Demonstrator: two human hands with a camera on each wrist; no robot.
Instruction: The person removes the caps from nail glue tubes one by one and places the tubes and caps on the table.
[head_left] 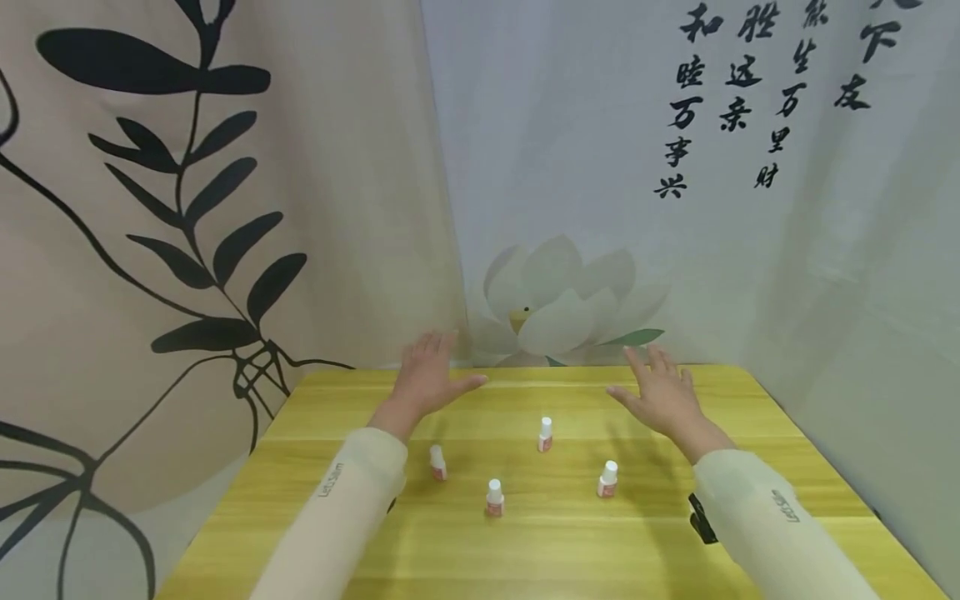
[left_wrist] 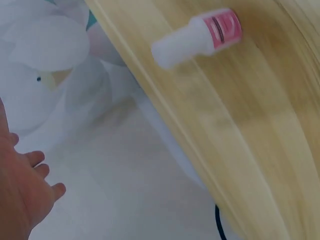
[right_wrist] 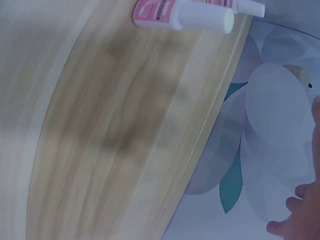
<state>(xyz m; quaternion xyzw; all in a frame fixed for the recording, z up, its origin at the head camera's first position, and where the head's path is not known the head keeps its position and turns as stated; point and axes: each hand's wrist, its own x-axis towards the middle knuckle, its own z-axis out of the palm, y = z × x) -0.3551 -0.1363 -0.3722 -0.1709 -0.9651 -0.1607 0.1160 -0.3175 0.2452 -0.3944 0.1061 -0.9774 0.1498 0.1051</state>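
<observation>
Several small white-capped bottles with pink labels stand upright on the yellow wooden table (head_left: 322, 500). One bottle (head_left: 546, 435) is farthest back, another bottle (head_left: 438, 462) is at the left, a third bottle (head_left: 608, 480) at the right. My left hand (head_left: 429, 375) is raised over the table's back left, fingers spread and holding nothing; the left bottle (left_wrist: 215, 32) shows in the left wrist view. Over the back right, my right hand (head_left: 663, 396) is likewise spread and holds nothing. The right wrist view shows one bottle (right_wrist: 182, 15) close, with another behind it.
Nearest the front stands one more bottle (head_left: 494, 498). A pale curtain (head_left: 360, 208) with a printed plant, lotus and characters hangs right behind the table's back edge. A dark wrist strap (head_left: 702, 518) shows under the right sleeve.
</observation>
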